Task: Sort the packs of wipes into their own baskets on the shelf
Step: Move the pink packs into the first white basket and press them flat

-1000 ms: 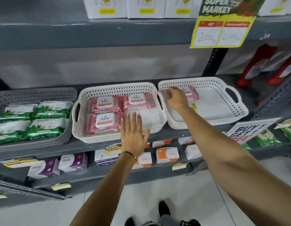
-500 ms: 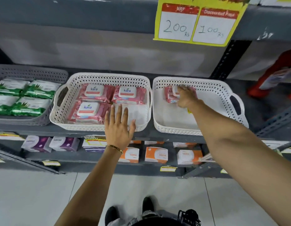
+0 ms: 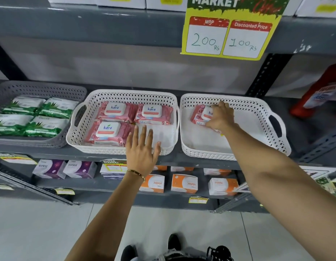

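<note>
A grey basket (image 3: 39,87) is seen far to the left of the left hand (image 3: 142,149); four green packs (image 3: 34,116) are laid flat in it, two by two. Just beside it, the middle basket (image 3: 125,95) is found holding three pink packs (image 3: 114,119): two along the back, one at the front left. Its front-right corner is bare, and the left hand is held flat over that corner and the front rim, fingers straight and spread, nothing grasped. Whether the palm is touching the rim cannot be told. A bracelet (image 3: 136,173) is worn on that wrist.

To the right of the left hand, the right basket (image 3: 257,110) is observed touching or nearly touching the middle one. One pink pack (image 3: 200,114) lies in its back-left corner. The right hand (image 3: 220,117) is placed on top of this pack, fingers curled over its white lid and far edge; a grip is indicated, though a lift off the basket floor cannot be confirmed. Above the right hand, a price sign (image 3: 229,34) is hung from the upper shelf.
</note>
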`<state>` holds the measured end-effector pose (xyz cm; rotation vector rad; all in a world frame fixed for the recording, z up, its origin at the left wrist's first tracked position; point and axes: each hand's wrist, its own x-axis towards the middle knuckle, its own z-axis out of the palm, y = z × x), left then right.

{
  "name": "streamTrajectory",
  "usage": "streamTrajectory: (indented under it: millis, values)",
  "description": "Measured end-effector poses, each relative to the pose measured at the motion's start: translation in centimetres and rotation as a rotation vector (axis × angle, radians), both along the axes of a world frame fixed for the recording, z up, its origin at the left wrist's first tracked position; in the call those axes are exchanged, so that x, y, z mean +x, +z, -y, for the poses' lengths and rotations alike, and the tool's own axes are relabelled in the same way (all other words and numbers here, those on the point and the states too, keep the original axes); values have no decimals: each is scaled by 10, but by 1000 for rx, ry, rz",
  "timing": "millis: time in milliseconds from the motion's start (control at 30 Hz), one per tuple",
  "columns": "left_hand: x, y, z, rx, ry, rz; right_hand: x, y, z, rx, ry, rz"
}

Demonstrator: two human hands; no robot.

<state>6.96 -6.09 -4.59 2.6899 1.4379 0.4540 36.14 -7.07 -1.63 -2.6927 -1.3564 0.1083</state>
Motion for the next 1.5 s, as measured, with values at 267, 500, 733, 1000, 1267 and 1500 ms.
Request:
streamTrajectory:
  millis: [267,500,733,1000,1267,1500]
  values:
    - [-31,4,-9,-51,-121,-61,-66,45,-10,461,-68,-166]
    - [-96,9,-50,-116,-191,-49,-167,65,-28,248,217,-293]
    - [-113,37,-79,-407,-337,259,-211,28,-33,-28,235,-257]
    - [-112,21,-141,-513,-300,43,-210,10,-35,-90,263,-272]
    - [-111,21,-154,-372,-341,-60,-193,21,-29,74,166,-499]
    - [-112,23,-152,-333,-331,-13,-194,11,-34,41,163,-509]
